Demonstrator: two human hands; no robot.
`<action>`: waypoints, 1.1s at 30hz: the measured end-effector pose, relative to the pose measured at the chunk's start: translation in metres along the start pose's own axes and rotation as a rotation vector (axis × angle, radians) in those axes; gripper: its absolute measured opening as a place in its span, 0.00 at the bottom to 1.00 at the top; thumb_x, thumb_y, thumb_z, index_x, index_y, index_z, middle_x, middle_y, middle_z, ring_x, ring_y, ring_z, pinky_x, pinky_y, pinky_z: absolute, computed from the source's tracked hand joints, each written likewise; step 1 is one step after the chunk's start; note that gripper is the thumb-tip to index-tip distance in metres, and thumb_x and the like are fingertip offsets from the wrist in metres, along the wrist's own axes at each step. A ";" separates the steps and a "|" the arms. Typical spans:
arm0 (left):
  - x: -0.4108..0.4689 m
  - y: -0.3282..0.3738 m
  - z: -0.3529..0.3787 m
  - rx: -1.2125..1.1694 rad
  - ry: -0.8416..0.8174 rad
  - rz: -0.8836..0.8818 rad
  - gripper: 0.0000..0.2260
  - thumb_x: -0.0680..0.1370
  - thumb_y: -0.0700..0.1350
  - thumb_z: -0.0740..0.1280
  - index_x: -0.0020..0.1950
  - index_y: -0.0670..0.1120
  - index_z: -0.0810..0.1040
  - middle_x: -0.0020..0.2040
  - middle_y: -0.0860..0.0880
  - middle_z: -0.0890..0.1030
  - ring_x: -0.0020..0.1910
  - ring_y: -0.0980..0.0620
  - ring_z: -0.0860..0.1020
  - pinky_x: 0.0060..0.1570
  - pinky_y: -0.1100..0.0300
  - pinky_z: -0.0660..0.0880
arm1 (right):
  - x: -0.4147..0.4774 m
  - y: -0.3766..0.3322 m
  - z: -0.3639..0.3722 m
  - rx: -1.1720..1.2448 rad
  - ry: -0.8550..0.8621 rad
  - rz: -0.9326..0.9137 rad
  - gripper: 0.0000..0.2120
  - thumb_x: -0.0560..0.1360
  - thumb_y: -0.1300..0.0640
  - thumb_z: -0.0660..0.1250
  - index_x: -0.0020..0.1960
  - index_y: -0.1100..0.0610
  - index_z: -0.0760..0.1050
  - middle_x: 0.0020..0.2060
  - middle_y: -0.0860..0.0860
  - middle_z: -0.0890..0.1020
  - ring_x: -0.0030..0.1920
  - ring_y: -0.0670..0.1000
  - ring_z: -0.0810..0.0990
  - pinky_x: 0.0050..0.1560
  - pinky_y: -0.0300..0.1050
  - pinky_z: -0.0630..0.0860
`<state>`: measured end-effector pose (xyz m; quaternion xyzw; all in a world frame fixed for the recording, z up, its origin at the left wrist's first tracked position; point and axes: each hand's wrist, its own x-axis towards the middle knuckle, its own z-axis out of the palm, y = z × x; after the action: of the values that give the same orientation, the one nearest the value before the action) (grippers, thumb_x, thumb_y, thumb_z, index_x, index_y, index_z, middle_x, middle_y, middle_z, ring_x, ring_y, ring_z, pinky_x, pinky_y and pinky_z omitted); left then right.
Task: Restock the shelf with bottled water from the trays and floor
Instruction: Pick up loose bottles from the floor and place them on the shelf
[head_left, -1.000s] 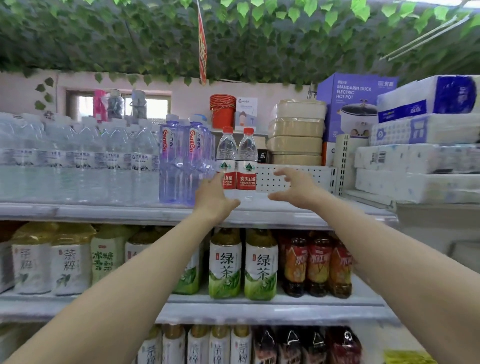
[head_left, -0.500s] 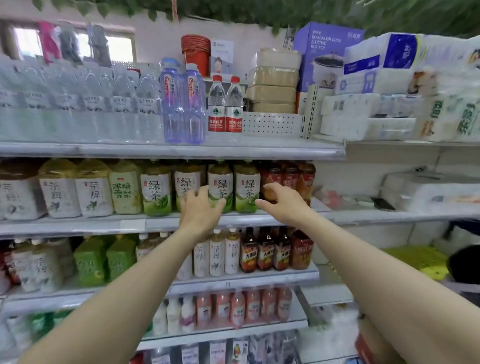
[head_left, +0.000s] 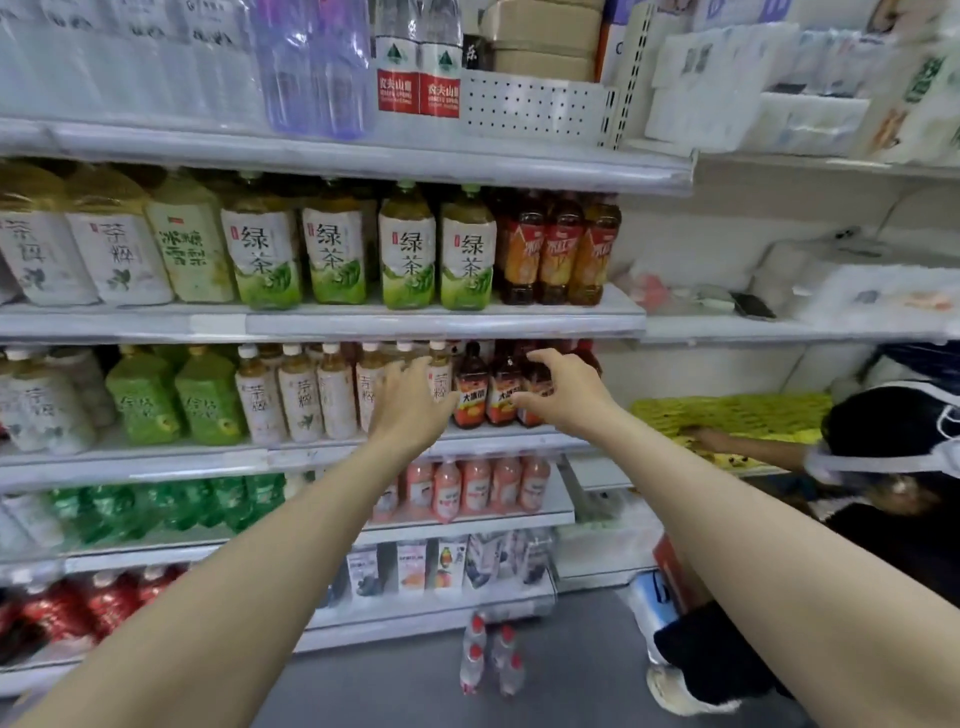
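The left hand (head_left: 410, 400) reaches forward with its back to the camera, fingers loosely spread and holding nothing. It sits in front of the small pale tea bottles (head_left: 301, 395) on the third shelf; whether it touches them cannot be told. Just beside it, the right hand (head_left: 566, 389) is also empty, with fingers gently curved and the thumb apart. It hovers before the dark bottles with orange labels (head_left: 485, 395).

One shelf up stand green tea bottles (head_left: 408, 249), and next to them on the right are red-labelled iced tea bottles (head_left: 558, 249). Below the hands there is a row of pink drink bottles (head_left: 478, 488).

The bottled water is in two places. On the top shelf, two red-labelled water bottles (head_left: 418, 78) stand between purple-tinted water bottles (head_left: 317, 67) and a white perforated divider (head_left: 530, 104), and clear water bottles (head_left: 130, 52) fill the left end. On the grey floor (head_left: 571, 675), near the foot of the shelving, stands a small cluster of red-capped water bottles (head_left: 491, 660).

At the right, another person (head_left: 893, 467) crouches with an arm stretched over a yellow tray (head_left: 727, 410).
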<state>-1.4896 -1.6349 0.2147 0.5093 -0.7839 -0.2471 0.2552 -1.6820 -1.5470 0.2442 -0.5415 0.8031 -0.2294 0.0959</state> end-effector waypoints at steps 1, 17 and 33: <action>0.002 0.000 0.012 -0.004 -0.005 -0.013 0.30 0.78 0.56 0.68 0.77 0.49 0.64 0.76 0.41 0.63 0.76 0.38 0.58 0.72 0.43 0.64 | 0.003 0.010 0.005 -0.007 -0.017 0.013 0.35 0.75 0.42 0.73 0.77 0.50 0.65 0.69 0.56 0.72 0.67 0.58 0.74 0.63 0.51 0.72; 0.010 -0.060 0.213 0.060 -0.260 -0.314 0.30 0.77 0.52 0.70 0.77 0.48 0.65 0.76 0.42 0.63 0.75 0.41 0.60 0.73 0.48 0.62 | 0.061 0.190 0.152 0.005 -0.392 0.113 0.33 0.76 0.48 0.73 0.77 0.54 0.67 0.73 0.57 0.71 0.74 0.57 0.68 0.71 0.48 0.68; -0.075 -0.315 0.500 0.075 -0.564 -0.507 0.32 0.77 0.56 0.71 0.77 0.47 0.66 0.76 0.43 0.65 0.74 0.43 0.62 0.71 0.51 0.61 | -0.024 0.395 0.507 0.080 -0.593 0.466 0.31 0.77 0.51 0.73 0.75 0.62 0.69 0.70 0.60 0.75 0.71 0.57 0.73 0.68 0.41 0.63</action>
<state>-1.5773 -1.6153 -0.3746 0.6080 -0.6810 -0.4039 -0.0587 -1.7947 -1.5370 -0.3893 -0.3832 0.8325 -0.0657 0.3947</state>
